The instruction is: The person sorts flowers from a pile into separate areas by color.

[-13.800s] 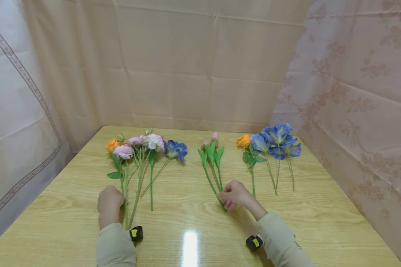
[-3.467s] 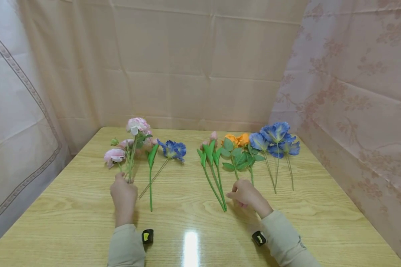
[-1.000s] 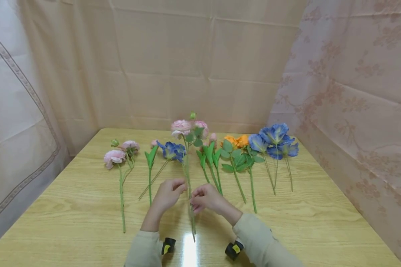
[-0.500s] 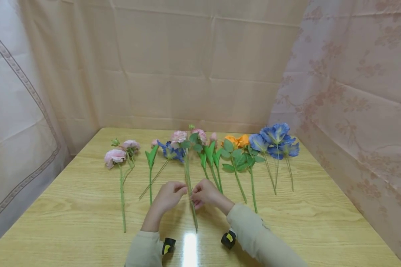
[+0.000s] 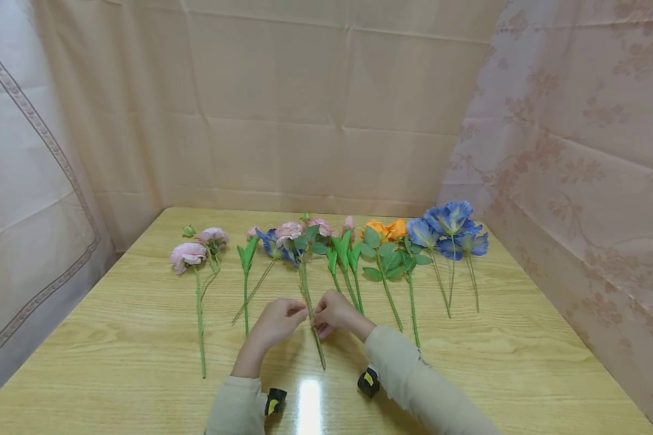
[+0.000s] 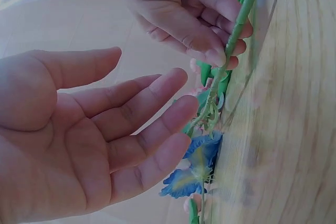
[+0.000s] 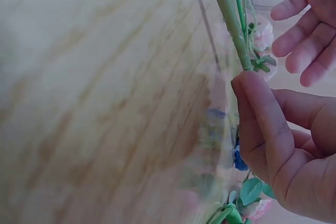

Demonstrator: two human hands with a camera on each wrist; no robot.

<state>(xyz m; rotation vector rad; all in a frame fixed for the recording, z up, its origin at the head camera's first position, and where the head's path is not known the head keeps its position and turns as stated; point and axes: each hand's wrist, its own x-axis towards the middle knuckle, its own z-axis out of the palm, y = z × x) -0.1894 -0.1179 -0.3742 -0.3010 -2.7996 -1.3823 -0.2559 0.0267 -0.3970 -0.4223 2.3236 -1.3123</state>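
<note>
Between thumb and fingers, my right hand pinches the green stem of a pink ranunculus-like flower with two blooms and a bud. Its stem slants over the table's middle, lower end toward me; the blooms overlap a blue flower behind. My left hand is just left of the stem; the left wrist view shows its fingers extended and apart, holding nothing. In the right wrist view, the stem's cut end sticks out past my right fingertips. Whether the stem touches the table is hard to tell.
Two pink flowers lie at the left, then a single tulip. Right of the held flower lie several pink tulips, orange roses and blue flowers. Curtains enclose the wooden table.
Earlier, an orange rose went from the left group to the right. My left hand brought the pink flower to the middle; my right hand now holds it, and its blooms have sunk toward the table.
</note>
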